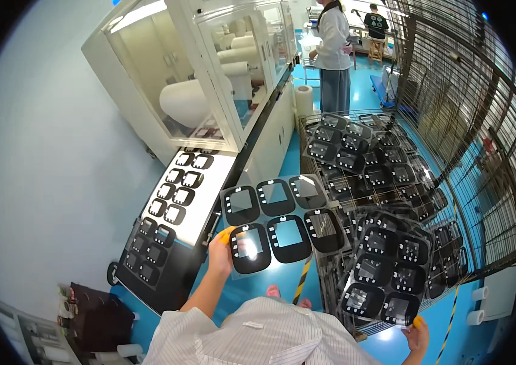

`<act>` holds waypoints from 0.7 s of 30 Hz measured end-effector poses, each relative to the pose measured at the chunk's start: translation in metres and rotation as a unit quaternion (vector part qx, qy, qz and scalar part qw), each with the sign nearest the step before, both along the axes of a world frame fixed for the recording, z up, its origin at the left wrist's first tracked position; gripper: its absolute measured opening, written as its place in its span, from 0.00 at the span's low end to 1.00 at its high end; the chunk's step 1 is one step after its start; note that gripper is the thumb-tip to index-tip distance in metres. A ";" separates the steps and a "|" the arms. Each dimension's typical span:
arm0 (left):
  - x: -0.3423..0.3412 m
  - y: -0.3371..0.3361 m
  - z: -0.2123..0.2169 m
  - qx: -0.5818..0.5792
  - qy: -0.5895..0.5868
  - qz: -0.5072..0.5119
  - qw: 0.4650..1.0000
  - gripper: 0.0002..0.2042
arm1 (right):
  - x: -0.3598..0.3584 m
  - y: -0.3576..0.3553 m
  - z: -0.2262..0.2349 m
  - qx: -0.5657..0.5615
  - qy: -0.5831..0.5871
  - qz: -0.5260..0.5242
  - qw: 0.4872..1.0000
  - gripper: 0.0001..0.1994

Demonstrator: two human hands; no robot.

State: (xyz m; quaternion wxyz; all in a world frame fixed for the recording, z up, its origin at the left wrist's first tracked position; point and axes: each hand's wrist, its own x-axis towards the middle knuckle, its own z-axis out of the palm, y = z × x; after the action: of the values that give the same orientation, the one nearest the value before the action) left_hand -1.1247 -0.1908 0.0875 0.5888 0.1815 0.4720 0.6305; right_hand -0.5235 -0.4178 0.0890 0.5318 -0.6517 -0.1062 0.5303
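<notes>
Wire rack (452, 182) fills frame right; conveyor (166, 225) with panels at left. Left hand (220, 249) pinches six-panel sheet (282, 222) at centre. Right hand (417, 333), lower right, grips second sheet (392, 267).

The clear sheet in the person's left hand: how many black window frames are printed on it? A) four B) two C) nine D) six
D: the clear sheet, pinched at its corner by the left hand, shows two rows of three black frames.
</notes>
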 end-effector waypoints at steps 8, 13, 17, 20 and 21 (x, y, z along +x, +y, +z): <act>-0.036 0.005 -0.007 0.003 -0.020 0.055 0.998 0.13 | -0.088 0.049 0.033 0.237 0.051 0.002 0.970 0.14; -0.058 0.005 -0.024 0.000 -0.078 0.097 0.992 0.12 | -0.151 0.068 0.006 0.284 0.162 -0.089 0.941 0.13; -0.065 0.007 -0.030 -0.012 -0.092 0.127 0.988 0.10 | -0.184 0.080 -0.017 0.287 0.132 -0.126 0.940 0.14; -0.071 0.008 -0.028 -0.016 -0.087 0.134 0.987 0.10 | -0.218 0.094 -0.018 0.301 0.144 -0.147 0.931 0.13; -0.066 0.004 -0.030 -0.020 -0.090 0.135 0.987 0.10 | -0.223 0.095 -0.014 0.301 0.143 -0.147 0.931 0.12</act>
State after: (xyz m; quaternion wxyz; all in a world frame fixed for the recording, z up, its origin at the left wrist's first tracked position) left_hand -1.1911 -0.1866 0.0577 0.5418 0.0474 0.4497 0.7085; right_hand -0.7465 -0.3225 0.0752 0.7848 -0.3862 -0.0866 0.4769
